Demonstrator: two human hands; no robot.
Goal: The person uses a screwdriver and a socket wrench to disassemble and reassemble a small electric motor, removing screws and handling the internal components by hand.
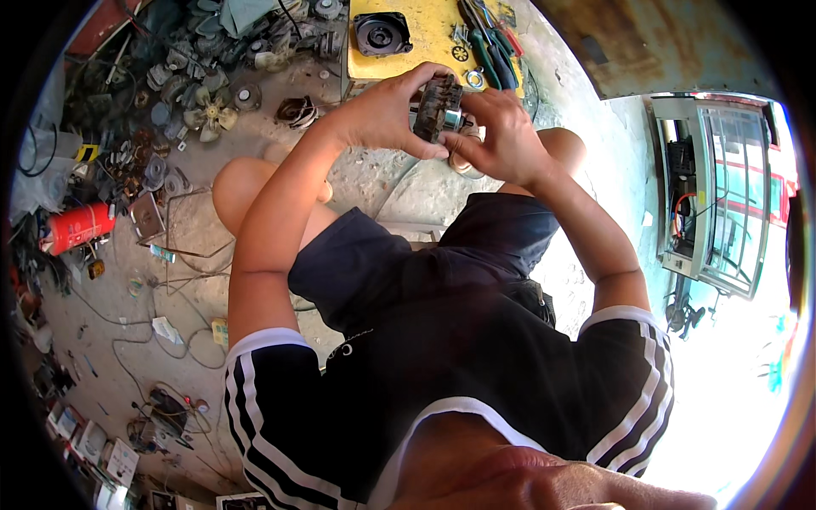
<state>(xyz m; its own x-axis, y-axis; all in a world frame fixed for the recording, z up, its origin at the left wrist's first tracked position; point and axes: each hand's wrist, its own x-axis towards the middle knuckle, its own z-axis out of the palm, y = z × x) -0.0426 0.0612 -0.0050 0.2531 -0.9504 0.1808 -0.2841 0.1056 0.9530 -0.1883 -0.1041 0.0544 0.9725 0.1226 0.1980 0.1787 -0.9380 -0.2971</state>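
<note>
Between my two hands, over the gap between my knees, is a small motor part with a dark, ridged core (438,106) and a silvery piece on its right side. My left hand (382,110) curls round its left side, with the thumb below and fingers above. From the right, my right hand (506,132) grips the silvery side between thumb and fingers. Just beyond lies a yellow tabletop (433,30). On it are a black square motor housing (382,34), hand tools with dark green handles (486,59), a small ring (474,78) and little metal parts (460,53).
A heap of motor parts covers the floor at far left, with a pale fan blade (210,113) at its edge. A red cylinder (81,228) lies at left. Loose cords (119,340) trail across the floor. A glass-fronted cabinet (731,191) stands at right.
</note>
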